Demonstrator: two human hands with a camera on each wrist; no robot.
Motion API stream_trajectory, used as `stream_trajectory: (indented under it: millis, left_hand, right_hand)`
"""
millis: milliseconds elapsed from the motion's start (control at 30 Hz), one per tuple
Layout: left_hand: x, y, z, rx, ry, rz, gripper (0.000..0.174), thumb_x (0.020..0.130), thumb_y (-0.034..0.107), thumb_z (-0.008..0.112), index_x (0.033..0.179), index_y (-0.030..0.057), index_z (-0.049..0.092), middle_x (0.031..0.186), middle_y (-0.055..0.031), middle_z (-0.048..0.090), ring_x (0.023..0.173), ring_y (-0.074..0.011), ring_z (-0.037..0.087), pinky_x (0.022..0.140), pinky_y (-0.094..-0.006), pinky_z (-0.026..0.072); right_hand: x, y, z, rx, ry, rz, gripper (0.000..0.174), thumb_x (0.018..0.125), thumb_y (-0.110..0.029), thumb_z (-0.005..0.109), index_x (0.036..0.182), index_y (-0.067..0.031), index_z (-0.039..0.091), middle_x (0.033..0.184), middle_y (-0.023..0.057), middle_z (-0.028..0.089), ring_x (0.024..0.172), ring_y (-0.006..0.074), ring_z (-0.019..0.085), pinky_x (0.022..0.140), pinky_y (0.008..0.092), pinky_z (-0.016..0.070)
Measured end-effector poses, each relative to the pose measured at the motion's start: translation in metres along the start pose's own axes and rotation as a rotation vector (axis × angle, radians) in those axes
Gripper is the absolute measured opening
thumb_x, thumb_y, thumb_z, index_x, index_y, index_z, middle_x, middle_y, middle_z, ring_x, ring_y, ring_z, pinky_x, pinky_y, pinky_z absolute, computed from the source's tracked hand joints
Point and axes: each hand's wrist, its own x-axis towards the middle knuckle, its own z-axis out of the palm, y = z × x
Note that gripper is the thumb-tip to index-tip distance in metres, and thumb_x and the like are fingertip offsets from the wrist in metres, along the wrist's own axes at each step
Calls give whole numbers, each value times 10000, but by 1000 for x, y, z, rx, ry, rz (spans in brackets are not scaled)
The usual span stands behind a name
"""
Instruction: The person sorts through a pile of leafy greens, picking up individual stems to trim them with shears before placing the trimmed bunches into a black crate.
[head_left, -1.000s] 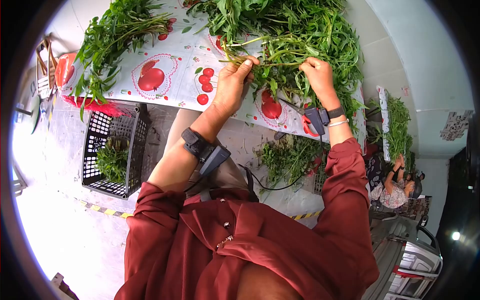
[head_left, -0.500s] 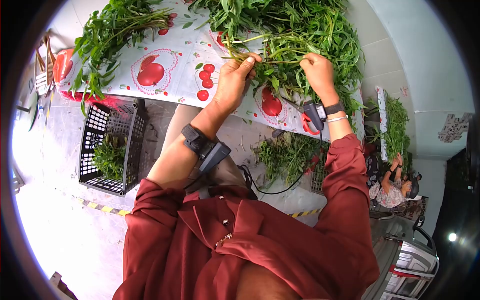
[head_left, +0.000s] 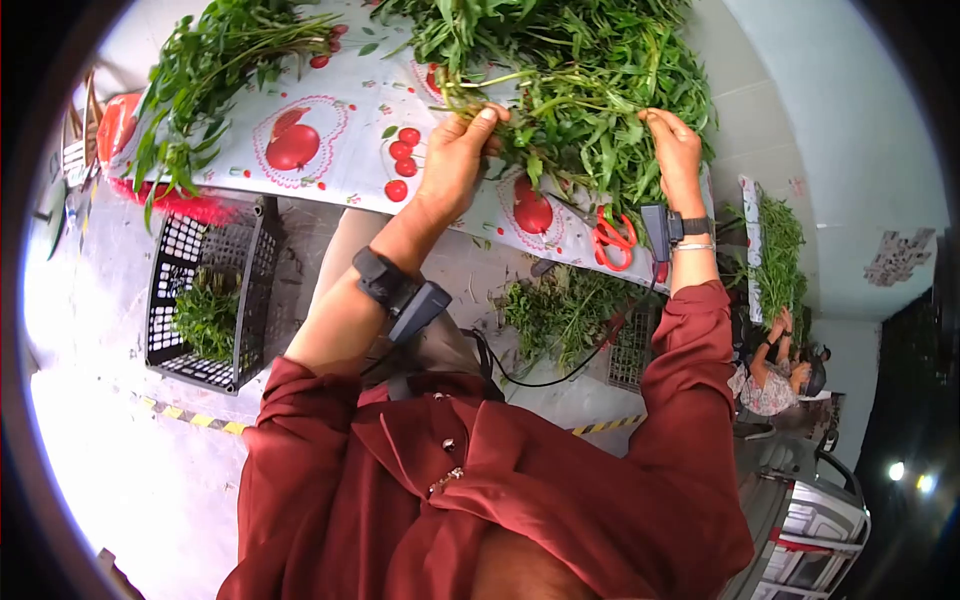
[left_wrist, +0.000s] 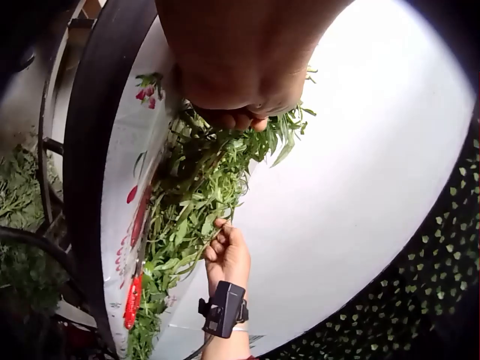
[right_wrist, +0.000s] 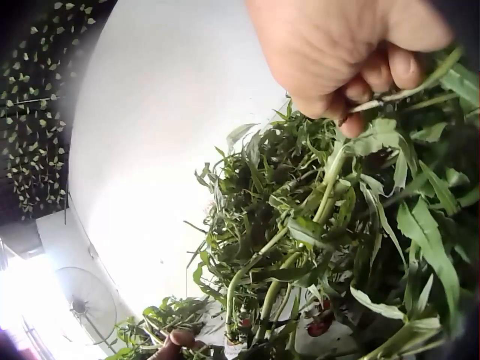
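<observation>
My left hand (head_left: 455,165) pinches the ends of some green stems (head_left: 510,78) between thumb and curled fingers, above the patterned tablecloth (head_left: 365,150). To its right, my right hand (head_left: 675,155) is at the edge of the big leafy heap (head_left: 600,75). In the right wrist view, curled fingers of the right hand (right_wrist: 360,67) grip a thin stem (right_wrist: 409,91). Red-handled scissors (head_left: 613,240) lie on the cloth just left of the right wrist. In the left wrist view the left fingertips (left_wrist: 244,120) show above the greens, their hold hidden.
Another leafy bunch (head_left: 195,90) hangs over the table's left edge. Below stand a black crate (head_left: 245,300) with greens inside and, right of it, a pile of greens (head_left: 565,310) beside a second crate (head_left: 628,350). A person (head_left: 775,380) sits at another table, far right.
My right hand has moved right, away from the left hand, and the stem stretched between them is gone from there. The scissors show more fully. The left hand keeps its pinch.
</observation>
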Motion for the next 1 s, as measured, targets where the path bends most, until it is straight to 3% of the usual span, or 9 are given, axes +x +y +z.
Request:
stream_trajectory:
  millis: [67,167,300,367,467,533,700,933,1000]
  left_hand:
    - [-2,1,3,-20,8,13,147,902,156,520,899,60,631,692,51,515,602,-41,417,555,-184,350]
    - [0,-1,1,-26,-68,-1,144,899,137,521,913,42,628,684,50,502,603,-45,408,557,-185,350]
    - [-3,5,1,16,-128,-24,162,891,113,523,979,20,624,702,47,503,611,-50,412,567,-183,352]
    - [-4,4,4,15,-112,4,172,887,110,526,1001,22,621,721,48,509,616,-50,417,572,-182,354]
    - [-3,3,2,30,-110,34,201,880,108,533,1045,25,614,754,53,519,625,-49,428,584,-184,364]
    - [-1,1,0,46,-125,41,219,877,111,537,1067,27,608,768,55,523,630,-47,434,590,-187,371]
    - [-4,4,-1,81,-163,33,271,877,123,545,1133,39,572,733,55,500,629,-45,428,589,-189,367]
    - [-8,8,2,120,-147,-41,289,878,158,563,1147,53,573,753,46,548,655,-51,464,629,-214,405]
    - [-9,8,5,70,-141,-26,138,851,203,607,853,65,606,638,40,503,551,-48,408,495,-188,301]
  right_hand:
    - [1,-7,-6,-7,-38,-33,139,820,-86,585,888,-3,672,840,17,629,737,83,534,729,216,423]
    - [1,-30,-6,-283,-122,-303,149,837,-108,580,932,-38,672,844,24,581,751,91,529,710,211,413]
    - [-3,-73,8,-183,-166,-246,129,835,-62,576,917,-22,667,809,13,576,696,65,515,628,194,405]
    - [-5,-97,19,-249,-137,-586,127,833,-42,576,929,-19,655,793,1,572,655,43,498,595,180,398]
    - [-15,-129,47,47,-206,-617,133,830,-28,575,946,-18,639,786,3,571,642,38,492,587,177,400]
    - [-13,-134,60,-88,-258,-705,117,812,-16,573,919,-16,620,780,8,572,648,59,514,592,197,422]
    - [-26,-114,109,-111,-512,-556,100,760,6,568,854,-8,596,745,53,555,609,110,511,567,236,425]
    - [-36,-103,128,-45,-622,-489,119,821,36,512,924,13,566,792,7,547,637,49,514,563,190,445]
    - [-36,-103,130,-62,-605,-522,125,813,40,510,920,13,569,789,10,546,633,50,515,556,195,443]
